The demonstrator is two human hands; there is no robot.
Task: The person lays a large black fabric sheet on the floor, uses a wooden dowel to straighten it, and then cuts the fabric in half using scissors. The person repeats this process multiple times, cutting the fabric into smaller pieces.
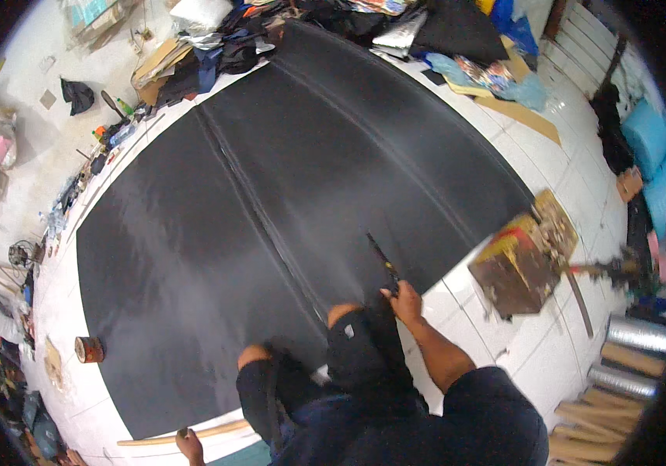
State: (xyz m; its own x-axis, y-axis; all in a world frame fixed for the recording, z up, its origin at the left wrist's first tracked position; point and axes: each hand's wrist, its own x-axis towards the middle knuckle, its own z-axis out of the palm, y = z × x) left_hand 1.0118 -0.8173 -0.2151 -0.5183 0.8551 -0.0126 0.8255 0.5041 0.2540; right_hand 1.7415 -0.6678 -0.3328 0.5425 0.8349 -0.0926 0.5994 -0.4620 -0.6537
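A large sheet of black, slightly shiny material (pixel 185 248) is spread over the floor in front of me, with long raised folds running across it. My right hand (pixel 405 301) is closed round a long, narrow black tool with yellow marks (pixel 382 256). Its thin end points away from me over the sheet; its exact kind is too small to make out. At the lower left, my left hand (pixel 189 446) is closed on a pale wooden stick (pixel 220 429) beside the sheet's near edge. My bare knees are bent at the near edge of the sheet.
A worn brown and yellow block (pixel 516 272) stands on the white tiles (pixel 469 318) at the right. A rusty can (pixel 89 349) is by the sheet's left edge. Fabric scraps and bags (pixel 465 39) lie along the far side. Several rolls (pixel 628 365) lie at the lower right.
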